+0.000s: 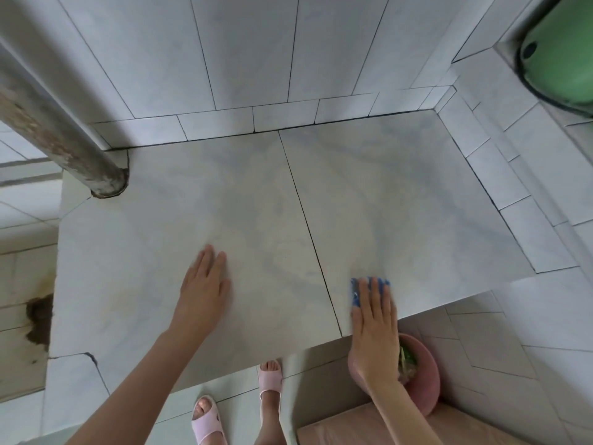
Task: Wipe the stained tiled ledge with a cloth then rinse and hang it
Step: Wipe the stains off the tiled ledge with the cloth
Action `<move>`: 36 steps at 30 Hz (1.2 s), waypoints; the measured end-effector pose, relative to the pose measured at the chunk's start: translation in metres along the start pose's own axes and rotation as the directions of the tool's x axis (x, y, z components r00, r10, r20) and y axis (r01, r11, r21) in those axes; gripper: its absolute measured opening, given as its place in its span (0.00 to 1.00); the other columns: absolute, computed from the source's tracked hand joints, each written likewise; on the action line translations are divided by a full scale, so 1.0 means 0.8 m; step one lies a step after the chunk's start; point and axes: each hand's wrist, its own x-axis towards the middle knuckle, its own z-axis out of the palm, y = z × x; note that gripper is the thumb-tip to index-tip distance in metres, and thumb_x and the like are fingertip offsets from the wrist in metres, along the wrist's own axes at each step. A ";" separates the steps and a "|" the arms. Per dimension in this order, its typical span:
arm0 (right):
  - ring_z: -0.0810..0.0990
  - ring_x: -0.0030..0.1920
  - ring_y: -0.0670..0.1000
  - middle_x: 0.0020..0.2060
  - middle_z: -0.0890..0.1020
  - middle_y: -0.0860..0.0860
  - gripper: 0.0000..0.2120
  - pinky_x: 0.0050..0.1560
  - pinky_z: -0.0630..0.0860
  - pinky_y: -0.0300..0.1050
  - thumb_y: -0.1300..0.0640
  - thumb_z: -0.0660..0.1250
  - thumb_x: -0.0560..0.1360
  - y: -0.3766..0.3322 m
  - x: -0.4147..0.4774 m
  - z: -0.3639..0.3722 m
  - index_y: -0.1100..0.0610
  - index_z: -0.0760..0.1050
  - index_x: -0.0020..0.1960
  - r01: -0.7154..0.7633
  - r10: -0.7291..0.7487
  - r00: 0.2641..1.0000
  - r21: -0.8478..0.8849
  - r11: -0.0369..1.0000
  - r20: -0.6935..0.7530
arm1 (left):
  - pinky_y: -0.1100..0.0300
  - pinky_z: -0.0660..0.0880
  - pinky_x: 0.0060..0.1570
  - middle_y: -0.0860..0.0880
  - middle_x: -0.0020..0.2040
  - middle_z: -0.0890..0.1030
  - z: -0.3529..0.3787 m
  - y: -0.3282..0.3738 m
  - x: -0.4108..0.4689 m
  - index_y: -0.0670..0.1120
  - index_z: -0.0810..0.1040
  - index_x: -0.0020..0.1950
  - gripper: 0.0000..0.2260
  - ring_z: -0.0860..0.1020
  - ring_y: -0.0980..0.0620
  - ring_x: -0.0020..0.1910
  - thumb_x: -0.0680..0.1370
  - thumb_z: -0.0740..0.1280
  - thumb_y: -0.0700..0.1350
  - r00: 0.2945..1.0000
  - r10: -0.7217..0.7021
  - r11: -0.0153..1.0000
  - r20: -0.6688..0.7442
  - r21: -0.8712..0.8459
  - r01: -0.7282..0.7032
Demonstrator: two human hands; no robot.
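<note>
**Blue cloth (pixel 354 295) lying under the right hand (pixel 373 319)**

Straight fingers (pixel 374 292) are pressing it flat on the tiled ledge (pixel 224 203), near its front edge. The left hand (pixel 205 293) is lying flat on the neighbouring tile, holding nothing. A pink basin (pixel 423 380) is sitting on the floor below the right wrist.

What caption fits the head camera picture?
Right hand presses a blue cloth on the tiled ledge; left hand rests flat.
</note>
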 end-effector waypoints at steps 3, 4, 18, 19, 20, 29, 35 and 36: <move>0.51 0.76 0.58 0.76 0.53 0.54 0.24 0.71 0.56 0.56 0.54 0.41 0.82 -0.051 0.004 0.007 0.55 0.46 0.77 0.053 -0.052 0.998 0.053 0.997 -0.020 | 0.50 0.56 0.70 0.37 0.72 0.61 0.000 -0.003 0.001 0.38 0.65 0.70 0.20 0.59 0.40 0.72 0.78 0.57 0.40 1.000 0.003 1.000 -0.025 -0.026 -0.004; 0.53 0.76 0.57 0.76 0.55 0.53 0.24 0.70 0.57 0.56 0.54 0.42 0.82 -0.080 -0.001 0.010 0.53 0.46 0.77 0.148 -0.147 0.989 0.083 0.986 -0.018 | 0.49 0.57 0.69 0.36 0.71 0.63 0.001 -0.005 0.000 0.37 0.66 0.69 0.19 0.60 0.39 0.71 0.78 0.56 0.40 1.000 0.001 0.999 -0.025 -0.034 -0.002; 0.55 0.75 0.52 0.74 0.62 0.52 0.25 0.72 0.52 0.47 0.49 0.39 0.81 -0.068 0.147 0.007 0.54 0.58 0.75 0.194 -0.192 0.981 0.042 0.980 -0.032 | 0.52 0.55 0.68 0.36 0.71 0.63 -0.002 0.010 0.034 0.37 0.66 0.69 0.24 0.61 0.39 0.71 0.73 0.53 0.42 0.997 0.043 0.998 -0.066 -0.052 -0.046; 0.54 0.75 0.52 0.74 0.61 0.53 0.26 0.72 0.50 0.47 0.48 0.39 0.81 -0.044 0.151 0.001 0.55 0.57 0.76 0.139 -0.138 0.990 0.028 0.990 -0.041 | 0.52 0.55 0.68 0.36 0.71 0.63 -0.001 0.015 0.037 0.37 0.66 0.69 0.24 0.61 0.38 0.71 0.73 0.53 0.41 0.996 0.053 0.997 -0.066 -0.057 -0.057; 0.52 0.75 0.52 0.75 0.59 0.54 0.26 0.73 0.47 0.46 0.48 0.38 0.81 -0.026 0.152 -0.004 0.55 0.55 0.76 0.090 -0.089 0.995 0.024 0.996 -0.050 | 0.51 0.56 0.69 0.36 0.71 0.63 0.001 0.019 0.039 0.37 0.66 0.69 0.23 0.61 0.38 0.71 0.74 0.53 0.41 0.996 0.062 0.996 -0.066 -0.060 -0.066; 0.52 0.75 0.51 0.75 0.59 0.51 0.24 0.72 0.51 0.50 0.51 0.45 0.81 -0.112 0.138 0.009 0.52 0.56 0.75 0.274 -0.273 0.962 0.080 0.958 -0.027 | 0.47 0.58 0.67 0.35 0.69 0.65 0.004 0.023 0.069 0.36 0.67 0.68 0.29 0.63 0.36 0.69 0.73 0.45 0.48 0.998 0.062 0.998 -0.026 -0.007 -0.063; 0.63 0.73 0.53 0.72 0.67 0.50 0.23 0.70 0.55 0.47 0.51 0.47 0.80 -0.177 0.236 0.009 0.53 0.64 0.73 0.527 -0.528 0.847 0.040 0.849 0.063 | 0.47 0.57 0.67 0.34 0.70 0.64 -0.004 0.025 0.097 0.35 0.65 0.69 0.26 0.62 0.36 0.70 0.74 0.53 0.48 0.999 0.011 1.000 -0.048 0.024 -0.010; 0.65 0.72 0.54 0.71 0.69 0.51 0.24 0.69 0.55 0.47 0.51 0.47 0.79 -0.176 0.258 0.005 0.53 0.65 0.72 0.526 -0.527 0.847 0.029 0.850 0.075 | 0.48 0.57 0.68 0.35 0.70 0.63 -0.004 0.027 0.102 0.36 0.65 0.69 0.27 0.61 0.37 0.70 0.75 0.52 0.49 0.998 0.015 1.000 -0.056 0.025 -0.013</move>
